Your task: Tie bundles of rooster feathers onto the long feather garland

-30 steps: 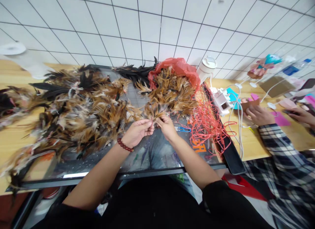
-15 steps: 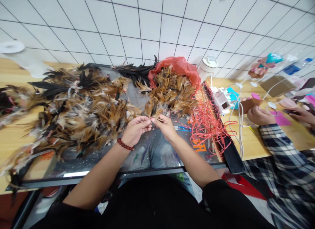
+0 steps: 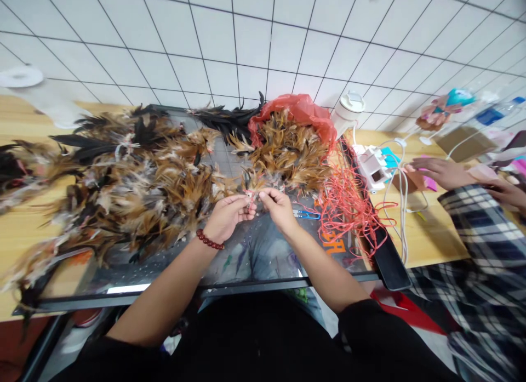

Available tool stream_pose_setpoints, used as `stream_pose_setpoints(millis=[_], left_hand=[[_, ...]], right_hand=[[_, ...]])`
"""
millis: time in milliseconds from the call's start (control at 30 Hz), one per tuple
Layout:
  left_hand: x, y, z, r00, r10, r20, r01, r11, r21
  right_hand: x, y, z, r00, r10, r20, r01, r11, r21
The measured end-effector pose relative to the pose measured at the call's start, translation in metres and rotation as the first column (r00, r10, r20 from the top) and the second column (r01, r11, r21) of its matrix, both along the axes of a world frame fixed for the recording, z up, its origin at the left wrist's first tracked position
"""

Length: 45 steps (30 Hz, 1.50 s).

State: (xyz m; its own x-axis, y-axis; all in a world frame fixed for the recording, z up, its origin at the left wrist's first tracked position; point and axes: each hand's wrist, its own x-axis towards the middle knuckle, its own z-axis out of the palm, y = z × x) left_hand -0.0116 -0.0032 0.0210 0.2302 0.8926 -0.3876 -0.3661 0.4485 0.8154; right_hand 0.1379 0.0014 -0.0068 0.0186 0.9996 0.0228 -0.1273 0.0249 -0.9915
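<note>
Left hand (image 3: 232, 215) pinching feather bunch (image 3: 252, 184); right hand (image 3: 280, 209) beside.

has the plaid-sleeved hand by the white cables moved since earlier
Yes, that plaid-sleeved hand has moved toward the wall, closer to the brown box.

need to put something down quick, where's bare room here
The dark board, between left hand, right hand and its front edge; also wood between white cables and plaid sleeve. Crowded: feather pile at left, red string at right, and feathers by the red bag.
</note>
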Motion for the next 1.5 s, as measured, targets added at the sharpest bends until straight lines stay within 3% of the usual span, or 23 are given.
stream_pose_setpoints(millis=[267,433,600,700,900,1167,1300,1500], left_hand=[[0.000,0.000,0.004,0.999,0.026,0.022,-0.026,1.000,-0.003],[0.000,0.001,0.002,0.999,0.030,0.034,-0.030,0.999,0.014],[-0.001,0.002,0.000,0.998,0.045,0.032,-0.046,0.999,0.028],[-0.001,0.002,-0.001,0.999,0.031,0.018,-0.032,0.998,0.048],[0.001,-0.002,-0.003,0.999,0.002,-0.043,0.004,0.991,0.135],[0.003,-0.005,-0.011,0.933,0.057,-0.357,0.107,0.900,0.423],[0.002,-0.004,-0.016,0.928,0.134,-0.347,0.047,0.884,0.466],[0.001,-0.005,-0.016,0.945,0.156,-0.288,-0.005,0.886,0.464]], right_hand=[[0.002,0.000,0.001,0.983,-0.185,-0.016,0.185,0.978,0.096],[0.003,-0.003,0.004,0.980,-0.196,-0.036,0.199,0.963,0.179],[0.004,-0.002,0.002,0.976,-0.216,-0.030,0.217,0.960,0.178],[0.004,0.000,0.000,0.982,-0.187,-0.003,0.186,0.973,0.136],[-0.002,-0.004,0.002,1.000,-0.016,0.024,0.014,0.997,0.074],[-0.001,-0.004,-0.003,0.990,-0.017,0.141,-0.002,0.991,0.136],[0.001,-0.003,-0.001,0.970,-0.044,0.239,-0.008,0.977,0.215],[-0.002,-0.008,-0.001,0.976,-0.020,0.217,-0.025,0.979,0.202]])
